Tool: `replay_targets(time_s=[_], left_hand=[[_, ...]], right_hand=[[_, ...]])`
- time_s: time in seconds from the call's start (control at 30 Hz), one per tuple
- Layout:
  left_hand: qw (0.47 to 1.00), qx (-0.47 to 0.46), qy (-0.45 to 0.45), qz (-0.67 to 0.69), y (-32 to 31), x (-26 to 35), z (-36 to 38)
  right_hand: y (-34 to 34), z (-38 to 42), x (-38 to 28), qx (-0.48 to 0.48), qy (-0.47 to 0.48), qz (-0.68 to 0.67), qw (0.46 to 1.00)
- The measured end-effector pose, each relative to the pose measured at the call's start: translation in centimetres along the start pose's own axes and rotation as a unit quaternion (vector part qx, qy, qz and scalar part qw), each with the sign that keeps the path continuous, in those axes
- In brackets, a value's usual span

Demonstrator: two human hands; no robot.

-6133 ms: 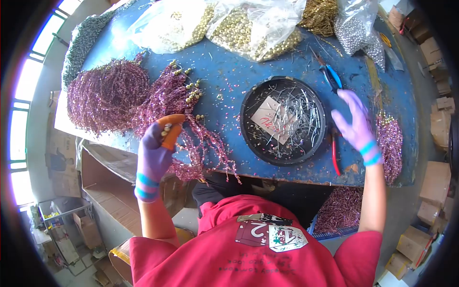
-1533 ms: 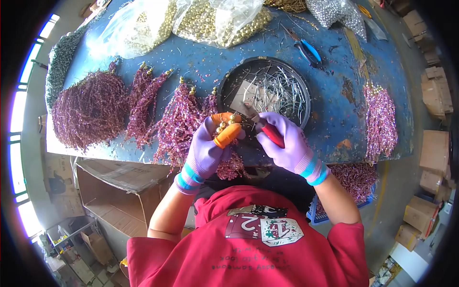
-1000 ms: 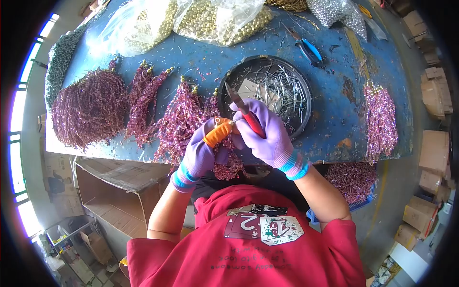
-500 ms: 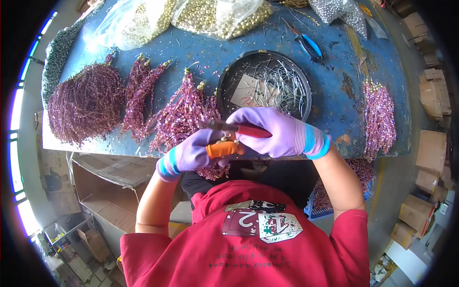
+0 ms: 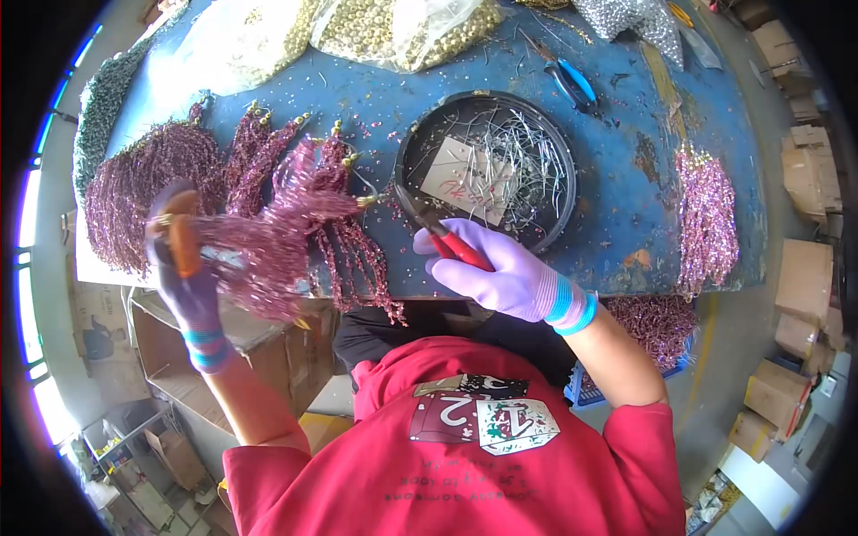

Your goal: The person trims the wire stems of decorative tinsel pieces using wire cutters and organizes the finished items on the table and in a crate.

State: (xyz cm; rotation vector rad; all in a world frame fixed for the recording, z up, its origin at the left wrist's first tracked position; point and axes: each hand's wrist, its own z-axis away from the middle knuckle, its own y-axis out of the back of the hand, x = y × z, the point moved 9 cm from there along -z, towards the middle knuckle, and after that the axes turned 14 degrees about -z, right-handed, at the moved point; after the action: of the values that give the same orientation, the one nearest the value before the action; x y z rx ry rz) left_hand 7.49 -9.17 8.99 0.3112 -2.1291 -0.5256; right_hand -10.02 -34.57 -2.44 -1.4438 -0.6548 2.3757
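Pliers [image 5: 451,246] with red handles sit clenched in the right hand [image 5: 500,272] at the bench [image 5: 617,179] edge, beside the black tray [image 5: 407,147]. Left hand [image 5: 183,263] fingers grasp a pink glitter sprig [image 5: 277,237], raised off the bench's left.

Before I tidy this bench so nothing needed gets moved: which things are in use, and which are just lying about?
In use:
left hand gripping a purple glitter sprig bundle
right hand holding red-handled pliers
black tray of wire pins

Lying about:
blue-handled pliers
bags of gold beads
purple sprig pile
pink sprigs at the table's right edge
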Motion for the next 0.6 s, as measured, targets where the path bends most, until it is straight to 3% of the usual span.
replay_targets(time_s=[0.03,0.07,0.17,0.27,0.33,0.4,0.43,0.47,0.53,0.6], left_hand=[[0.975,0.012,-0.088,-0.204,0.5,3.1,-0.2],[0.959,0.025,-0.109,-0.261,1.1,4.3,-0.5],[0.957,0.053,-0.142,-0.246,1.0,6.6,-0.9],[0.993,-0.11,-0.03,0.012,-2.3,5.7,0.6],[0.959,-0.25,0.043,-0.123,-5.5,4.6,1.8],[0.943,-0.268,0.178,-0.082,-8.5,2.5,3.7],[0.947,-0.251,0.145,-0.135,-9.4,2.9,3.7],[0.946,-0.246,0.057,-0.201,-10.5,3.8,3.5],[0.947,-0.214,-0.062,-0.232,-12.5,5.7,3.5],[0.933,-0.237,-0.069,-0.263,-14.9,5.6,4.1]], right_hand=[[0.2,-0.2,0.2,0.01,0.009,0.024,1.0],[0.3,-0.5,0.1,0.018,0.018,0.049,0.998],[-0.2,-0.6,0.2,0.014,0.018,0.013,1.0],[-0.1,-0.6,0.4,0.013,0.025,0.003,1.0],[0.0,-0.3,0.3,0.025,0.025,0.004,0.999],[0.2,-0.2,0.6,0.028,0.019,-0.008,0.999],[0.3,-0.3,0.8,0.029,0.014,-0.018,0.999],[0.3,-0.3,0.8,0.027,0.014,-0.018,0.999],[0.4,-0.2,0.8,0.032,0.015,-0.088,0.996],[0.6,-0.1,0.4,0.044,0.026,-0.074,0.996]])
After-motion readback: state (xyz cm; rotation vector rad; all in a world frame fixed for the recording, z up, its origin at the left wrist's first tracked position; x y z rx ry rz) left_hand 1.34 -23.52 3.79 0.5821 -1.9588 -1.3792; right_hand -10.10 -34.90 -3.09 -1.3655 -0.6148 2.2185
